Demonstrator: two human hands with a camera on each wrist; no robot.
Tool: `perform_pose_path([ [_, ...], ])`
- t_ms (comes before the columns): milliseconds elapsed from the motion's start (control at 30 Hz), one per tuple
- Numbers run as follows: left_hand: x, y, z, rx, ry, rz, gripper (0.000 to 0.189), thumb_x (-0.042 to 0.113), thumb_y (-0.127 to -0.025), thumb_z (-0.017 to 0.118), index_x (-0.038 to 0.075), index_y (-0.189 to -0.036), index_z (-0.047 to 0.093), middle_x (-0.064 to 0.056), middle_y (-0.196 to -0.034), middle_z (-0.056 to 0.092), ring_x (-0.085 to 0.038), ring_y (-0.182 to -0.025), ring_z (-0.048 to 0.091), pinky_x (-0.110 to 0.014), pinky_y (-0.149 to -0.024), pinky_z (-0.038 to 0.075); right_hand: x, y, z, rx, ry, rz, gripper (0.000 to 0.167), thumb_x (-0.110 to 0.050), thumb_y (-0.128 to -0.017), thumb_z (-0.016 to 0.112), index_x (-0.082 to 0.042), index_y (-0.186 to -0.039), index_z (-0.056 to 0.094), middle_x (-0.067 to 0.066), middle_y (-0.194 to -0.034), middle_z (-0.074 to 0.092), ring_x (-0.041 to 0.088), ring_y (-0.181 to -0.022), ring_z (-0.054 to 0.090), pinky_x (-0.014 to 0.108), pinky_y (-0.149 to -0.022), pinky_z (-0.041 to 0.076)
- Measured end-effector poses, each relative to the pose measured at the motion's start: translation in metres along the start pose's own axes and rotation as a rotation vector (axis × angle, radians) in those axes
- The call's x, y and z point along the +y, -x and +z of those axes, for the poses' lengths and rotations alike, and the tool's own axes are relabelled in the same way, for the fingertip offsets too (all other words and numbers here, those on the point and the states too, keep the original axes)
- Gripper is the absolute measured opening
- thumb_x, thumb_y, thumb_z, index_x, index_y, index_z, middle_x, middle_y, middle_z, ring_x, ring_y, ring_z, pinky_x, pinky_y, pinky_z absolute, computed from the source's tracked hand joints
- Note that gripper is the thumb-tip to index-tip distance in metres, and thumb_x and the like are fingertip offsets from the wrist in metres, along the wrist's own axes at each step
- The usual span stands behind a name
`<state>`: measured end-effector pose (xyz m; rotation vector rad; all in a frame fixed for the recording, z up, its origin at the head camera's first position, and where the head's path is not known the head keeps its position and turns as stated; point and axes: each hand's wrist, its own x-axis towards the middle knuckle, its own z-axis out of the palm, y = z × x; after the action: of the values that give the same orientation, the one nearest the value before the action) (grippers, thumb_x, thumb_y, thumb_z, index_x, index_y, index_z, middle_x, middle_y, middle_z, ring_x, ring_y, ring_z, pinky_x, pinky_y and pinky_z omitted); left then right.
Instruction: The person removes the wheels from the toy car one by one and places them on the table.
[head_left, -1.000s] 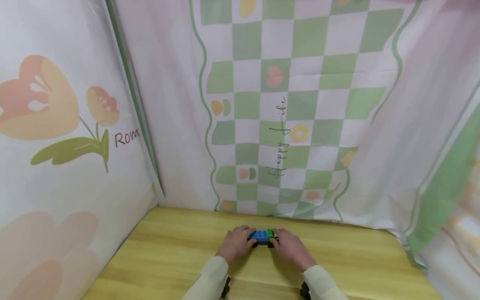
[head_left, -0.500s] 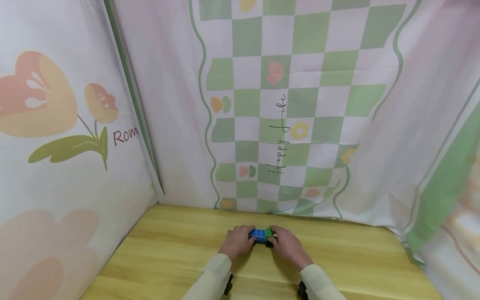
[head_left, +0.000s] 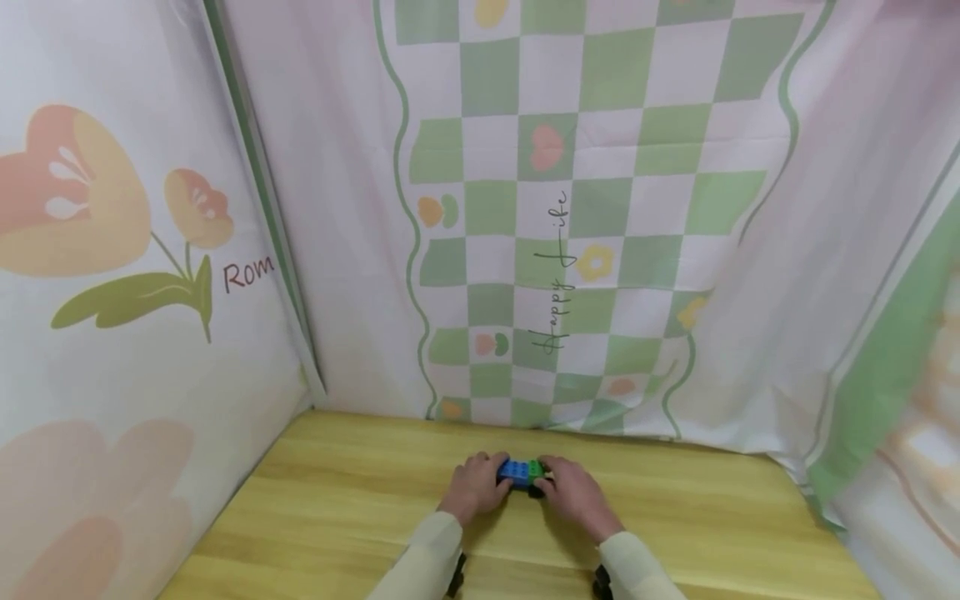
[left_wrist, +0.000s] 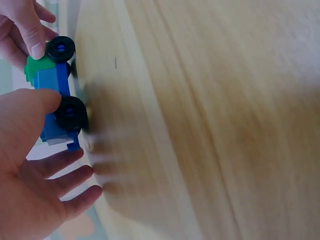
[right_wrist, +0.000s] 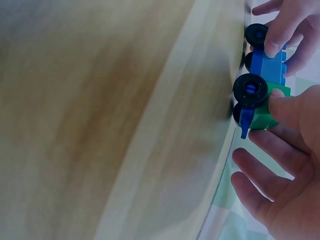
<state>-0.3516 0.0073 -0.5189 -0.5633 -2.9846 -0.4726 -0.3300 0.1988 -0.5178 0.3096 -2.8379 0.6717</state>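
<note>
A small toy car (head_left: 517, 472) built from blocks is held between both hands, close to the wooden table top. Its body is a blue block (left_wrist: 48, 80) and a green block (right_wrist: 263, 111), with studs on top and black wheels (right_wrist: 250, 90) below. My left hand (head_left: 475, 486) pinches the blue end with thumb and index finger; its other fingers (left_wrist: 75, 180) stretch out past the end. At the green end my right hand (head_left: 573, 493) pinches the block the same way, thumb on the near side. The far sides of the blocks are hidden.
Around the car lies the light wooden table (head_left: 337, 500). A white and green checked cloth (head_left: 547, 292) hangs behind its back edge, and a flower-printed cloth wall (head_left: 150, 350) rises at the left. Dark straps (head_left: 602, 581) sit at the wrists.
Both hands keep hold of the toy car, which stays in nearly the same spot. Finger positions on it have shifted slightly, and the head view has tilted a little.
</note>
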Motion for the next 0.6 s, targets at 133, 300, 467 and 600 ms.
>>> perform_pose_path([
  [133,-0.0015,0.0004,0.0026,0.003,0.022,0.02,0.044,0.034,-0.101,0.063,0.017,-0.141,0.057,-0.012,-0.129,0.061,-0.03,-0.113,0.062,-0.05,-0.097,0.053,-0.0018,0.0001,0.0006,-0.003,0.001,0.002,0.037,-0.018,-0.093,0.073,-0.001,-0.124,0.066,0.019,-0.118,0.07,0.036,-0.106,0.068,0.054,-0.092,0.055],
  [300,-0.0016,-0.0005,0.0033,-0.035,0.103,0.045,0.041,0.026,-0.101,0.065,0.01,-0.137,0.055,-0.011,-0.131,0.059,-0.028,-0.115,0.061,-0.045,-0.099,0.054,-0.0031,0.0021,0.0015,-0.01,-0.004,-0.001,0.035,-0.018,-0.091,0.075,-0.003,-0.122,0.067,0.015,-0.114,0.072,0.033,-0.103,0.069,0.053,-0.089,0.057],
  [467,-0.0024,-0.0028,0.0021,-0.046,0.138,0.073,0.036,0.023,-0.1,0.066,0.009,-0.132,0.056,-0.007,-0.125,0.06,-0.024,-0.114,0.06,-0.042,-0.101,0.053,-0.0019,0.0031,0.0001,-0.01,-0.03,0.002,0.033,-0.016,-0.089,0.076,-0.004,-0.119,0.068,0.011,-0.11,0.072,0.028,-0.098,0.069,0.051,-0.086,0.057],
  [600,-0.0045,-0.0053,-0.001,-0.041,0.19,0.112,0.033,0.023,-0.099,0.067,0.01,-0.127,0.056,-0.005,-0.12,0.059,-0.019,-0.11,0.059,-0.038,-0.101,0.052,-0.0011,0.0037,-0.0052,-0.013,-0.06,0.013,0.032,-0.017,-0.089,0.077,-0.006,-0.117,0.069,0.007,-0.107,0.072,0.023,-0.094,0.068,0.048,-0.083,0.058],
])
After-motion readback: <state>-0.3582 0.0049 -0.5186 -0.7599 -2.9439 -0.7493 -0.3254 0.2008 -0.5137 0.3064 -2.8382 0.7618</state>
